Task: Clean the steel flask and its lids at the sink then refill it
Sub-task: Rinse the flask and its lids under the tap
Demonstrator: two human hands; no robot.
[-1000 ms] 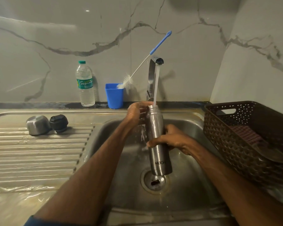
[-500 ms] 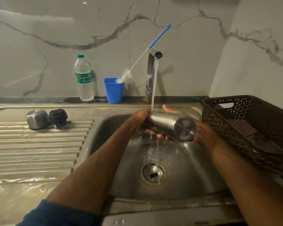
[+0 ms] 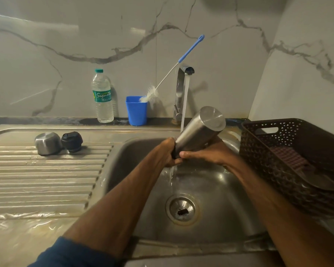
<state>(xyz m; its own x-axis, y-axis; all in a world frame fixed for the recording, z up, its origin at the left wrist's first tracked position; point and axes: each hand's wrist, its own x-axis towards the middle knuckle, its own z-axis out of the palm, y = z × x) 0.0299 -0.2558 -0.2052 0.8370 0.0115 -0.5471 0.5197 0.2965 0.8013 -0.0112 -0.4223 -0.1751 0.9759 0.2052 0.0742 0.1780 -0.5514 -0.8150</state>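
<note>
The steel flask (image 3: 198, 130) is tilted over the sink (image 3: 216, 191), base up and to the right, mouth down to the left. My left hand (image 3: 169, 153) grips its neck end and covers the mouth. My right hand (image 3: 206, 154) holds the body from below, thumb across the front. Tap (image 3: 181, 93) water runs down onto the flask and spills off my hands toward the drain (image 3: 181, 209). The steel cap (image 3: 46, 143) and black inner lid (image 3: 72, 141) sit on the drainboard (image 3: 46, 182) at the left.
A blue cup (image 3: 136, 110) holding a blue-handled bottle brush (image 3: 172, 74) and a plastic water bottle (image 3: 102, 97) stand on the ledge behind the sink. A brown perforated basket (image 3: 289, 162) with a cloth inside sits at the sink's right edge.
The flask went from upright under the tap to lying sideways, and now its base is tipped higher, mouth pointing down. Both hands stayed on it.
</note>
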